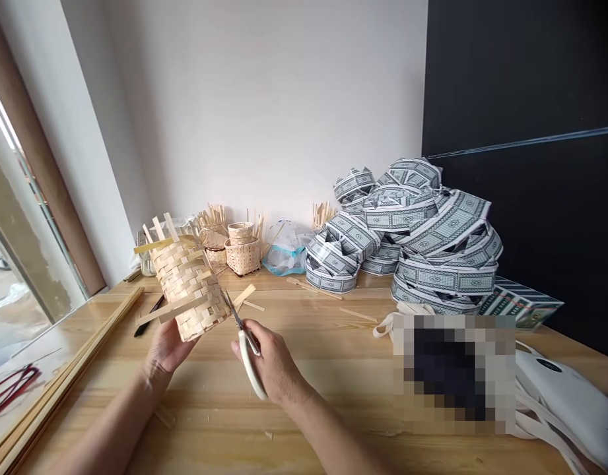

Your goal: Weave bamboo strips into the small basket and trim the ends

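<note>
My left hand [169, 348] holds a tall woven basket [187, 284] of pale wood strips from below, tilted, with loose strip ends sticking out at its top and sides. The left fingers are mostly hidden behind the basket. In my right hand [271, 359] is a pair of scissors [251, 369] with white handles. Their blades point up and left, beside the basket's lower right edge, close to a strip end [245, 295] that juts out to the right. Whether the blades touch that strip I cannot tell.
Several small woven baskets [243, 257] stand by the wall, next to a clear plastic bag [286, 247]. Patterned paper bands [445, 274] are piled at right. Long wood strips [66, 376] lie along the left edge. A white strapped device [561, 396] sits at the right, beside a pixelated area.
</note>
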Motion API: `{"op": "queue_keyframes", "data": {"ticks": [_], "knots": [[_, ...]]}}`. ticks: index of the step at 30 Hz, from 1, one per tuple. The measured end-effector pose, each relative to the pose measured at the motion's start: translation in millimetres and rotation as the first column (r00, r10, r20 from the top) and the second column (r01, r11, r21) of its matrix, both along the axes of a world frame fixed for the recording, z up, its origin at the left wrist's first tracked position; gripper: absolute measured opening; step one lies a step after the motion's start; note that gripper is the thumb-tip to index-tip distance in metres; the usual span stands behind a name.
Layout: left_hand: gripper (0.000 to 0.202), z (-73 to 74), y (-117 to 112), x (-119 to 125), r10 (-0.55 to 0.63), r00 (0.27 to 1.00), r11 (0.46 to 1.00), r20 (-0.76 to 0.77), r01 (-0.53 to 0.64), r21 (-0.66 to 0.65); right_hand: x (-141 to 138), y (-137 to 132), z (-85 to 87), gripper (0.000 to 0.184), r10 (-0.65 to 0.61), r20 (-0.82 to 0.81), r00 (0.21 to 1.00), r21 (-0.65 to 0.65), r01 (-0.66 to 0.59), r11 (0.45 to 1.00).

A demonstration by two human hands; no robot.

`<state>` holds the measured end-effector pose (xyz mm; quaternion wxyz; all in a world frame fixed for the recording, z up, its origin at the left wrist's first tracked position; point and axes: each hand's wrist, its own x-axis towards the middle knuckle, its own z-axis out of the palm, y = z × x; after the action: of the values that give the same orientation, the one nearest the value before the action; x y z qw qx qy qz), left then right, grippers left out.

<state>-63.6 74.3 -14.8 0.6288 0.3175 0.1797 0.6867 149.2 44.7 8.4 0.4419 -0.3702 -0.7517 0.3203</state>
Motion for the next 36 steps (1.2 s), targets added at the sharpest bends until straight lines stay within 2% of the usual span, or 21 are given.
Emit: {"op": "queue_keyframes", "data": {"ticks": [6,13,19,24,30,34,36], "knots": [[0.045,-1.8,-1,2,0.003,1.000,1.000,0.004,-0.003,-0.011,0,-2,-3.4,0.014,-0.004,-0.007,1.000,-0.008,0.004,1.000],[0.043,-2.7,0,-1,-0.061,0.997,0.997,0.050,0.063,-0.036,-3,-6,-3.3,0.012,-0.015,0.008,1.000,0.019,0.015,1.000],[0.045,-8.2,4,-8,-0.140,0.988,0.990,0.062,0.138,0.030,-5,-8,-3.1,0.011,-0.003,0.010,1.000,0.006,0.003,1.000],[0.046,-5.0,2,-4,-0.072,0.996,0.997,0.054,0.074,-0.038,-4,-9,-2.1,0.013,-0.001,0.023,1.000,-0.003,0.001,1.000],[0.044,1.1,-2,-1,-0.036,0.998,0.999,0.042,0.037,-0.010,-6,-7,-8.1,0.014,-0.010,0.009,1.000,0.023,0.010,1.000],[0.043,2.2,-2,-2,0.000,0.999,1.000,0.037,0.000,0.002,-6,-3,-9.1,0.007,-0.101,0.003,0.995,0.092,0.100,0.991],[0.044,1.5,-3,-2,0.014,1.000,1.000,0.014,-0.014,0.017,-3,-2,-7.5,0.011,-0.155,0.011,0.988,0.126,0.152,0.980]]}}
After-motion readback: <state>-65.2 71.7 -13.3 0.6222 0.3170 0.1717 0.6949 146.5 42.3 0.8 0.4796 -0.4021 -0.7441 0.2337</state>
